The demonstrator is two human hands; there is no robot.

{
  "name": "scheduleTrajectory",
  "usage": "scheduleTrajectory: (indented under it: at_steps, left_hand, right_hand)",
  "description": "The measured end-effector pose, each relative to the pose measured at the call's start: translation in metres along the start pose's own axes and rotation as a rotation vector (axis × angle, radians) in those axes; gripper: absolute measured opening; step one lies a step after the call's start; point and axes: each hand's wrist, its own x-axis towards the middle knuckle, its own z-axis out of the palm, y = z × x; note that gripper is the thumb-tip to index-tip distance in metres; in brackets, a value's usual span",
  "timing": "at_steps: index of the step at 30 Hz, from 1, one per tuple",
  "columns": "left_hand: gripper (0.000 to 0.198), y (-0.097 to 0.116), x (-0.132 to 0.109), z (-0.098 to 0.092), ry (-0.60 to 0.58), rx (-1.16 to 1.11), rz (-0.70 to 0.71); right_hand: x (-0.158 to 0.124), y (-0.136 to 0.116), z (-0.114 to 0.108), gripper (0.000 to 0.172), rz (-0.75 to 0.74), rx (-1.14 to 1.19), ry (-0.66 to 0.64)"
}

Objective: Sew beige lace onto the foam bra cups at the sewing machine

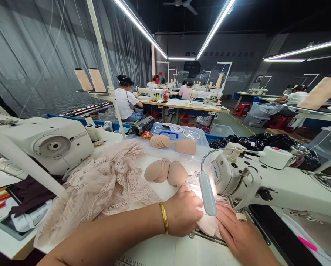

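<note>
Plastic box (201,141), seemingly lidded, pads (160,140) atop

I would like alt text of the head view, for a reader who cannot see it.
A person's left hand and right hand touch pale fabric at a JUKI sewing machine, under a small lamp. Heaped lace and beige oval pieces lie nearby; people sit at other sewing machines beyond.

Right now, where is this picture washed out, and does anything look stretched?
Head view: glare whitens the thin pale-pink fabric beside the slim grey lamp; also in the head view, the large beige thread cone at far right leans, probably from wide-angle distortion.
</note>
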Motion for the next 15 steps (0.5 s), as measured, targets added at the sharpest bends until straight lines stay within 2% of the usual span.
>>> scheduleTrajectory:
  at_steps: [2,5,8,15]
  left_hand:
    - [0.009,0.0,0.0,0.002,0.012,-0.014,0.015]
    - [0.014,0.0,-0.001,0.005,0.029,-0.051,0.037]
    - [0.015,-0.001,-0.001,0.006,0.054,-0.073,0.038]
    - [0.012,-0.007,0.005,0.018,0.103,0.003,0.046]
  right_hand:
    - [-0.001,0.001,0.0,0.041,-0.027,-0.007,-0.027]
    - [-0.003,0.004,0.001,0.045,-0.06,0.001,-0.079]
    - [-0.005,0.005,0.005,0.047,-0.05,-0.022,-0.073]
    - [-0.014,0.008,0.022,0.049,0.188,-0.027,-0.038]
